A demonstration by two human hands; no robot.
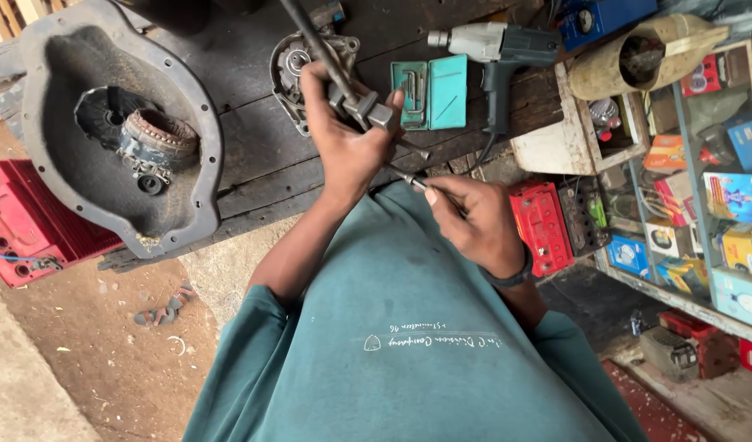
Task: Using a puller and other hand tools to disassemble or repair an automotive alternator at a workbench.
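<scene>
Dark plank workbench [253, 155], housings dismantled. Left hand [343, 139] clamped round small metal part [368, 110]; right hand [474, 221] pinching thin screwdriver [408, 178] at it. Part not yet apart, judging

The left hand [343, 143] is raised ahead of the chest, forearm bare and bent at the elbow, fingers curled in a closed grip with the thumb up. The right hand [474, 217] sits lower and nearer the body, fingers pinched tight, a dark band on its wrist.
</scene>
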